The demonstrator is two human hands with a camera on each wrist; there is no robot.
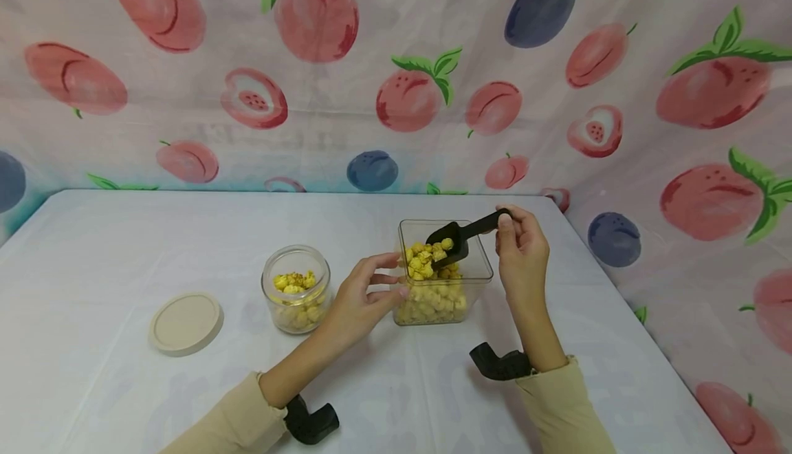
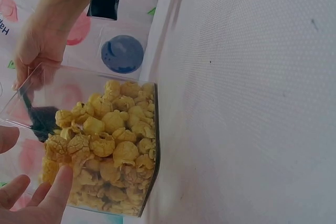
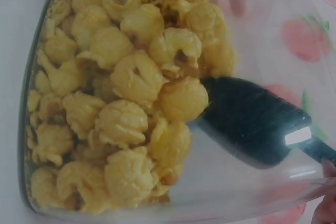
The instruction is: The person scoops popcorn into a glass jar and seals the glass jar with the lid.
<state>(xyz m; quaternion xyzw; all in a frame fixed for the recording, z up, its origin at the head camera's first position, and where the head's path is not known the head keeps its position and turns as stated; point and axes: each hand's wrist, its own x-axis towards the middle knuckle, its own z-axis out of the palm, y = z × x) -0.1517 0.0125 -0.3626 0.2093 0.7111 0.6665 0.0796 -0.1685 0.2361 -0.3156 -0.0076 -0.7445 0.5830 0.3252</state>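
A clear square container (image 1: 479,280) stands on the table, with yellow popcorn (image 1: 427,303) filling its lower part. My right hand (image 1: 522,251) pinches the handle end of a black scoop (image 1: 456,242) above the container's right side. The scoop's bowl tilts down inside the rim, with popcorn at its mouth. In the right wrist view, the scoop (image 3: 252,121) shows through the clear wall, its tip against the popcorn (image 3: 131,87). My left hand (image 1: 361,296) is at the container's left side, fingers spread and thumb near the front corner; its fingertips (image 2: 64,177) overlap the wall.
Left of the container is an open round glass jar (image 1: 295,249) with some popcorn inside. A round beige lid (image 1: 187,323) lies flat farther left. Both sit on the white-covered table (image 1: 93,268), behind which hangs a fruit-print curtain (image 1: 334,110).
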